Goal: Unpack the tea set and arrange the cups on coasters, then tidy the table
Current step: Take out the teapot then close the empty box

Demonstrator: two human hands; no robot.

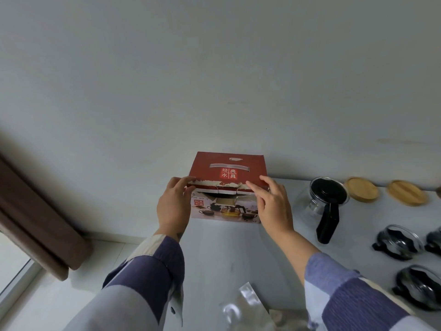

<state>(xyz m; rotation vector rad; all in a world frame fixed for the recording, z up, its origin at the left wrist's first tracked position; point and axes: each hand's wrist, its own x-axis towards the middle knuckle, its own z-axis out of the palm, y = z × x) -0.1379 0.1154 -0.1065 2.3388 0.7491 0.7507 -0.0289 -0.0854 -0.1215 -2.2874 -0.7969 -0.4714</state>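
Red tea-set box (229, 187) at the back of the pale tabletop (214, 254), against the wall, torn flap edge facing forward. Left hand (173, 206) pressed to the box's left front corner, fingers (177, 185) curled over the ragged lid edge; right hand (272, 206) laid on the right side, fingers spread and resting on the flap rather than pinching it. Nothing else held by either. Already out to the right: glass teapot (321, 206) with black handle, three glass cups (398, 242) in black holders (one cut off by the frame edge), two wooden coasters (362, 188) further back, none yet under a cup. Crumpled clear packaging (248, 306) near the front edge.

Likely risks: tearing the weakened flap further; swinging the box rightward into the teapot just beside it; sleeves brushing the cups.
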